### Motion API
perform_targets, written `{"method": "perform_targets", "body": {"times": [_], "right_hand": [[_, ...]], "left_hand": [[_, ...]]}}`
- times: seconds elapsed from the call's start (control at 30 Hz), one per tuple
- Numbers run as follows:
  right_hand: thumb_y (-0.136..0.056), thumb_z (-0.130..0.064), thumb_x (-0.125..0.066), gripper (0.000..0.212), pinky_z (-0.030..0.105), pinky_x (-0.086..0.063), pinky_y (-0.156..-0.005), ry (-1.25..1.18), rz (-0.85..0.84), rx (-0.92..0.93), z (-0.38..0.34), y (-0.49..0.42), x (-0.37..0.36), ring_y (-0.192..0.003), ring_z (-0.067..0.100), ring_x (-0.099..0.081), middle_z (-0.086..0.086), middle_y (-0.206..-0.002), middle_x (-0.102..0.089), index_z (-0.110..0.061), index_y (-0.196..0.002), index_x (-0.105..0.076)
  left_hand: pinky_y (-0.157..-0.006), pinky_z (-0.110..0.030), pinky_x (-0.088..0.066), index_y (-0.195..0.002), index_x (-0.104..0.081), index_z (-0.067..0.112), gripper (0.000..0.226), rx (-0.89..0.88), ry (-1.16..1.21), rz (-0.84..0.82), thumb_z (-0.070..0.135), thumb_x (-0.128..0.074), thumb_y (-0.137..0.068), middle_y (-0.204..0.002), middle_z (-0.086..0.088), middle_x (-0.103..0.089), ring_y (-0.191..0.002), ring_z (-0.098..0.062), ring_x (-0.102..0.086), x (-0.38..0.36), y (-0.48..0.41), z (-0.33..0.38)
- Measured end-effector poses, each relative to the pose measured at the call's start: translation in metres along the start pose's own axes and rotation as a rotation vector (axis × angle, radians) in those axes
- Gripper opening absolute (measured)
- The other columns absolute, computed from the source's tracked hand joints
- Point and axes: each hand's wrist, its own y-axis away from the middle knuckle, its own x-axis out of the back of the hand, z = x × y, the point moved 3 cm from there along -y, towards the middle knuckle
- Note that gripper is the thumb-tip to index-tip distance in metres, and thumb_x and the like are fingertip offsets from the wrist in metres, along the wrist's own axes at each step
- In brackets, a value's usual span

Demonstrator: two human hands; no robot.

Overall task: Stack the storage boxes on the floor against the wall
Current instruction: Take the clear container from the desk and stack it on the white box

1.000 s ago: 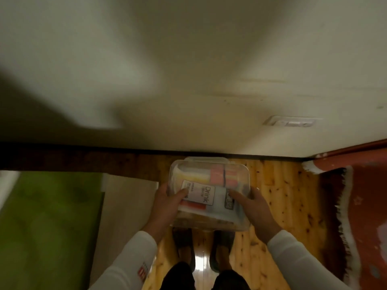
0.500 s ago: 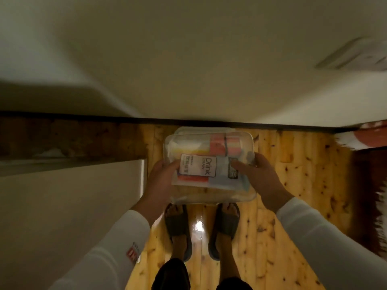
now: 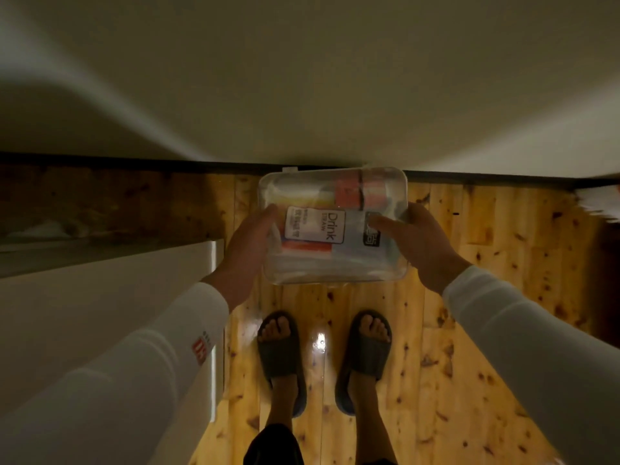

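Note:
A clear plastic storage box [image 3: 335, 260] with a lid, holding drink straws and coloured packets, hangs in the air above the wooden floor [image 3: 486, 313], close to the wall [image 3: 318, 78]. My left hand [image 3: 246, 253] grips its left side, thumb on the lid. On the opposite side my right hand [image 3: 419, 246] grips it, thumb also on the lid. A small white edge [image 3: 289, 169] shows just behind the box at the skirting; I cannot tell what it is.
A white cabinet or appliance [image 3: 100, 297] stands at my left. My feet in dark slippers [image 3: 280, 357] are on the floor below the box. A red rug's edge [image 3: 600, 203] shows at far right.
My view has tilted further down and both hands have carried the box lower and closer to the wall's base. Both grips are unchanged.

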Motion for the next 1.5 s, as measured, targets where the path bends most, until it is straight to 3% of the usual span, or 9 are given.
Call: {"method": "perform_targets", "body": {"times": [0.1,0.3,0.5,0.57,0.73,0.9,1.1,1.33,1.5], "right_hand": [[-0.076,-0.034,-0.078,0.051,0.025,-0.049,-0.06,-0.007,0.028,-0.02,0.002,-0.008,-0.002,-0.085,0.012,-0.066,-0.001,-0.101,-0.067,-0.017,-0.12,-0.057],[-0.08,-0.028,-0.075,0.034,0.022,-0.048,-0.059,-0.014,0.007,-0.017,0.007,-0.019,-0.003,-0.082,0.012,-0.066,-0.003,-0.094,-0.067,-0.02,-0.107,-0.058],[-0.082,-0.027,-0.073,0.021,0.019,-0.051,-0.056,-0.007,-0.033,0.001,0.01,-0.029,-0.004,-0.079,0.01,-0.069,-0.002,-0.092,-0.071,-0.023,-0.1,-0.064],[-0.082,-0.028,-0.073,0.027,0.024,-0.052,-0.061,-0.007,-0.024,-0.009,0.014,-0.032,-0.004,-0.083,0.014,-0.068,-0.001,-0.095,-0.07,-0.02,-0.105,-0.062],[-0.081,-0.03,-0.074,0.029,0.023,-0.049,-0.06,-0.019,-0.006,-0.031,0.023,-0.039,-0.007,-0.083,0.012,-0.066,-0.002,-0.094,-0.069,-0.022,-0.104,-0.06],[-0.083,-0.027,-0.072,0.015,0.023,-0.049,-0.059,-0.014,-0.017,-0.023,0.025,-0.042,-0.007,-0.079,0.011,-0.066,-0.003,-0.091,-0.069,-0.028,-0.09,-0.059],[-0.084,-0.028,-0.07,0.037,0.03,-0.054,-0.07,-0.002,-0.03,-0.036,0.025,-0.043,-0.008,-0.09,0.016,-0.066,0.001,-0.103,-0.068,-0.016,-0.117,-0.058],[-0.083,-0.035,-0.07,0.028,0.029,-0.051,-0.069,0.047,-0.006,0.0,0.03,-0.043,-0.006,-0.085,0.012,-0.065,-0.004,-0.096,-0.068,-0.025,-0.107,-0.058],[-0.083,-0.039,-0.07,0.047,0.028,-0.052,-0.07,0.064,0.018,0.002,0.032,-0.04,-0.005,-0.09,0.012,-0.064,-0.005,-0.104,-0.066,-0.02,-0.123,-0.054]], "left_hand": [[-0.072,-0.032,-0.051,-0.11,-0.066,0.031,0.032,-0.002,-0.023,-0.006,0.051,-0.045,-0.096,-0.1,0.005,-0.074,-0.094,-0.014,-0.069,-0.001,-0.011,-0.002],[-0.073,-0.031,-0.05,-0.094,-0.068,0.036,0.028,-0.033,-0.054,-0.022,0.05,-0.044,-0.097,-0.084,0.014,-0.076,-0.08,-0.005,-0.071,-0.003,-0.025,-0.002],[-0.074,-0.031,-0.049,-0.099,-0.068,0.036,0.03,-0.037,-0.062,-0.048,0.05,-0.041,-0.098,-0.099,0.006,-0.075,-0.093,-0.011,-0.069,-0.008,-0.03,-0.001],[-0.074,-0.031,-0.049,-0.102,-0.066,0.034,0.031,-0.016,-0.056,-0.043,0.05,-0.041,-0.098,-0.103,0.004,-0.073,-0.094,-0.011,-0.067,-0.01,-0.032,-0.001],[-0.085,-0.034,-0.048,-0.129,-0.057,0.026,0.045,0.023,-0.051,-0.04,0.053,-0.039,-0.098,-0.118,0.0,-0.067,-0.107,-0.015,-0.062,-0.012,-0.038,-0.007],[-0.082,-0.032,-0.049,-0.127,-0.059,0.027,0.046,0.003,-0.06,-0.048,0.055,-0.038,-0.097,-0.115,0.002,-0.07,-0.104,-0.015,-0.065,-0.012,-0.042,-0.011],[-0.085,-0.034,-0.05,-0.128,-0.059,0.026,0.047,0.023,-0.065,-0.007,0.055,-0.038,-0.097,-0.115,0.001,-0.069,-0.103,-0.015,-0.065,-0.013,-0.045,-0.012],[-0.096,-0.042,-0.049,-0.132,-0.056,0.023,0.05,0.037,-0.134,0.021,0.053,-0.033,-0.099,-0.121,-0.004,-0.066,-0.107,-0.02,-0.063,-0.015,-0.046,-0.009],[-0.095,-0.039,-0.048,-0.135,-0.054,0.025,0.05,0.038,-0.13,0.03,0.055,-0.035,-0.098,-0.127,-0.004,-0.063,-0.111,-0.019,-0.06,-0.014,-0.044,-0.011]]}}
